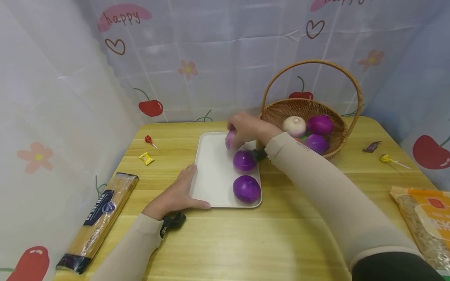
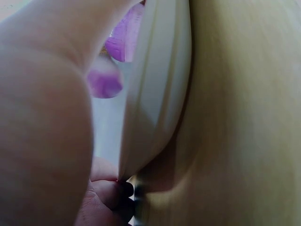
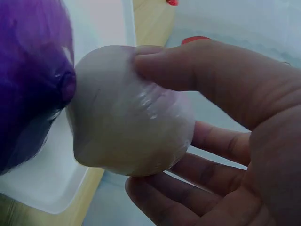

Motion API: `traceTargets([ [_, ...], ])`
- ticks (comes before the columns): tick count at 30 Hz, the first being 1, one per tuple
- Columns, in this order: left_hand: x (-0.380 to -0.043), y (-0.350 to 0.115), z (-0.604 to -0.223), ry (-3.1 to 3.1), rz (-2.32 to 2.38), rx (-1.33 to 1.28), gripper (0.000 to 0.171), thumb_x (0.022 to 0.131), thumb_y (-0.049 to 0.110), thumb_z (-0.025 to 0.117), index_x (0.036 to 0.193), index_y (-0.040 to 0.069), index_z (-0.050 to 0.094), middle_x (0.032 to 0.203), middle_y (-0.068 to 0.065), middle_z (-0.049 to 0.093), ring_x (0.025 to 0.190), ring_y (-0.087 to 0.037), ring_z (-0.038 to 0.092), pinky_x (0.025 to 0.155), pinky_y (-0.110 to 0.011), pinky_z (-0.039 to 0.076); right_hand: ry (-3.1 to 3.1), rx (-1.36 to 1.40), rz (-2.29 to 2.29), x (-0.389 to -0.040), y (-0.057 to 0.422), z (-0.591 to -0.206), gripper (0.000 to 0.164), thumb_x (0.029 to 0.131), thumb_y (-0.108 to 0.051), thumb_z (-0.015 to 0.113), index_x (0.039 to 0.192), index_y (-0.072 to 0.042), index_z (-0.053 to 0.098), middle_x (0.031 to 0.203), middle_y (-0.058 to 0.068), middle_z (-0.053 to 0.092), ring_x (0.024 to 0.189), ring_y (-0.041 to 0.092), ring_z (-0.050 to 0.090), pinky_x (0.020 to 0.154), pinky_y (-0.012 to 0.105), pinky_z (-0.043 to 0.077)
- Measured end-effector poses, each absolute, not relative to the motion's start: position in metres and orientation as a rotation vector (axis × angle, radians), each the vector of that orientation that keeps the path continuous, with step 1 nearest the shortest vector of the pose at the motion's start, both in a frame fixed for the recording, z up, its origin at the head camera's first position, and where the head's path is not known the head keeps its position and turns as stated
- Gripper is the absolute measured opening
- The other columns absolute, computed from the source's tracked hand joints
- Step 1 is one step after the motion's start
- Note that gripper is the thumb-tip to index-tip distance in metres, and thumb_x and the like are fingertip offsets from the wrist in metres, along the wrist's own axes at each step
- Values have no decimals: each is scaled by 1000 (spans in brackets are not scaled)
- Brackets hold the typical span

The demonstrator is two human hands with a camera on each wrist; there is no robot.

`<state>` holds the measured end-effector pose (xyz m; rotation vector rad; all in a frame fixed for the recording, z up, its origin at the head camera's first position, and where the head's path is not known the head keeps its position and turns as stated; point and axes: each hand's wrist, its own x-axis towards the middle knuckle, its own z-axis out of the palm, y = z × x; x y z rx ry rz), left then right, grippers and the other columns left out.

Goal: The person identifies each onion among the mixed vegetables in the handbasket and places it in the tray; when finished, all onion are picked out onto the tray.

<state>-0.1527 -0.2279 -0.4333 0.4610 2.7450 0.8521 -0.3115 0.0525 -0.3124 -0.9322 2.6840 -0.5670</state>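
Note:
My right hand (image 1: 246,127) grips a round purple-and-white onion (image 3: 131,113) over the far right part of a white tray (image 1: 214,171), thumb on one side and fingers curled round the other. In the right wrist view a shiny purple onion (image 3: 33,80) overlaps its left side. Two purple onions lie along the tray's right side, one mid-way (image 1: 244,160) and one at the near corner (image 1: 247,189). At the near left corner my left hand (image 1: 177,193) touches the tray's edge, fingers along the left side and thumb stretched along the front.
A handled wicker basket (image 1: 299,103) at the back right holds a white onion (image 1: 294,126) and purple onions (image 1: 320,125). Spaghetti (image 1: 102,214) lies left, with a red lollipop (image 1: 149,139) and yellow candy (image 1: 146,158) behind. Right are a yellow lollipop (image 1: 386,158), dark candy (image 1: 372,146) and a food bag (image 1: 425,222).

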Motion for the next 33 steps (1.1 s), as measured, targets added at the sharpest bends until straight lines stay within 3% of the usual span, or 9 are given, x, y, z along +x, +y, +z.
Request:
traceTargets([
  [13, -153, -228, -433, 2749, 856, 480, 153, 66, 77, 87, 168, 1, 3, 174, -18, 1, 158, -31, -2, 126, -49, 6, 2752, -980, -340, -311, 48, -321, 47, 78, -15, 87, 117, 1, 66, 110, 13, 66, 98, 27, 61, 88, 38, 53],
  [21, -154, -228, -434, 2748, 852, 470, 153, 65, 77, 87, 168, 2, 3, 174, -17, 0, 159, -31, -2, 126, -49, 6, 2709, -958, -363, -308, 50, -317, 56, 81, -13, 89, 128, 7, 66, 130, 23, 65, 110, 30, 63, 96, 41, 54],
  [27, -153, -227, -433, 2742, 845, 459, 153, 65, 78, 87, 169, 3, 3, 174, -17, 0, 159, -31, -2, 126, -50, 7, 2701, -942, -368, -303, 54, -303, 58, 83, -15, 85, 133, 6, 65, 133, 21, 62, 110, 30, 61, 96, 42, 53],
  [33, -153, -228, -432, 2740, 845, 450, 152, 65, 77, 87, 169, 4, 3, 174, -16, 0, 159, -32, -2, 126, -51, 7, 2733, -980, -429, -299, 70, -288, 51, 91, -20, 81, 135, 0, 68, 138, 17, 62, 129, 33, 52, 105, 44, 48],
])
